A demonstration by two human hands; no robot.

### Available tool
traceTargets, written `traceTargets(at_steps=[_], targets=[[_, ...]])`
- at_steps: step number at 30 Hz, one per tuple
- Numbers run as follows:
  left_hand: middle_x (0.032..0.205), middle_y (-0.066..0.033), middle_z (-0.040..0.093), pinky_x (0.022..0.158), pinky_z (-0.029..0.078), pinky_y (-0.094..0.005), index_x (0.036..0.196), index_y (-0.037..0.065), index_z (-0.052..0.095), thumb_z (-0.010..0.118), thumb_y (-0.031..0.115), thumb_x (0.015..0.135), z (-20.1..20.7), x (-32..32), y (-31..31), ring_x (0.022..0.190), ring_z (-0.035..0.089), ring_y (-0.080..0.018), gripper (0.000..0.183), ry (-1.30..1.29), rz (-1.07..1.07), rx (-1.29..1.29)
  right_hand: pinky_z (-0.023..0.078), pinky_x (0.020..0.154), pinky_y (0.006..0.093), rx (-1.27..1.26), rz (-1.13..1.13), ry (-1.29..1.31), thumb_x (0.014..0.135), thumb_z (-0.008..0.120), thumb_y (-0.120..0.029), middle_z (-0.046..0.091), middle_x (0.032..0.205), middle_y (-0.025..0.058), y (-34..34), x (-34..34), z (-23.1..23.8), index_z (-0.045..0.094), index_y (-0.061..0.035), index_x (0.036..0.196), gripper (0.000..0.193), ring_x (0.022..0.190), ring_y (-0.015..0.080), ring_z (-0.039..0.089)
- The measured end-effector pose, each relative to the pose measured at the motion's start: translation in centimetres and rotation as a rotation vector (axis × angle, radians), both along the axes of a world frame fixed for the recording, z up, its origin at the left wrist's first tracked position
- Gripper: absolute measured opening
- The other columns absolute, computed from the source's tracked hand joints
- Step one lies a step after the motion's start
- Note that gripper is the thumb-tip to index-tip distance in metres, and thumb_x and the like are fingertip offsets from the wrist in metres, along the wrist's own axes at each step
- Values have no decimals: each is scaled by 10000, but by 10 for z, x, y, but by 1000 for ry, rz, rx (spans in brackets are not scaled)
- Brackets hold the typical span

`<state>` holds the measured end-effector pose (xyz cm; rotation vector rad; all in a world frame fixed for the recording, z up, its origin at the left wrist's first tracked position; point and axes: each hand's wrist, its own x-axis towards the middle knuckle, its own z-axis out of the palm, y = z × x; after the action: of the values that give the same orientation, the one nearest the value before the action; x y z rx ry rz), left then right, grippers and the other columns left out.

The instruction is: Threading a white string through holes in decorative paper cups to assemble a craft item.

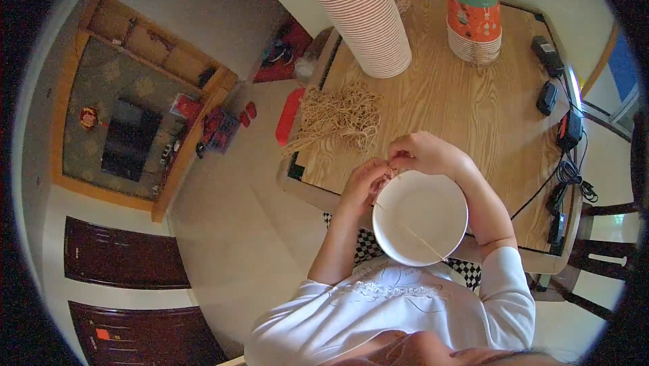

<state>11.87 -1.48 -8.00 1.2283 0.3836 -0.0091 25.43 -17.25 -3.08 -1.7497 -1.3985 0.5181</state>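
Over the white bowl (pixel 420 217), both hands (pixel 399 166) pinch a tan string (pixel 412 234).

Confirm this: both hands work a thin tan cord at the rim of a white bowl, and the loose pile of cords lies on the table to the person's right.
Not quite. The head view shows the pile of cords to the person's left, beyond the left hand. The rest holds: it and the right hand work a cord at the white bowl rim.

A wooden desk (pixel 473 105) stands on a pale tiled floor (pixel 223 231); a wood-framed cabinet (pixel 135 109) lines the left wall beside two dark doors (pixel 122 254).
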Motion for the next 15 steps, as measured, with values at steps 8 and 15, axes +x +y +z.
traceTargets(at_steps=[8, 15], targets=[[880, -51, 637, 690, 480, -271, 975, 24, 618, 620, 221, 849, 3, 0, -8, 783, 595, -126, 234, -44, 42, -221, 492, 688, 429, -30, -10, -6, 799, 621, -275, 659, 813, 129, -1, 1, -1, 651, -88, 884, 208, 782, 331, 633], [881, -70, 638, 718, 480, -282, 903, 16, 630, 619, 199, 838, -2, -7, -10, 801, 601, -149, 194, 17, 140, -107, 497, 675, 409, -12, -25, -46, 791, 630, -256, 662, 819, 105, -8, -2, 9, 657, -102, 865, 174, 774, 307, 638]])
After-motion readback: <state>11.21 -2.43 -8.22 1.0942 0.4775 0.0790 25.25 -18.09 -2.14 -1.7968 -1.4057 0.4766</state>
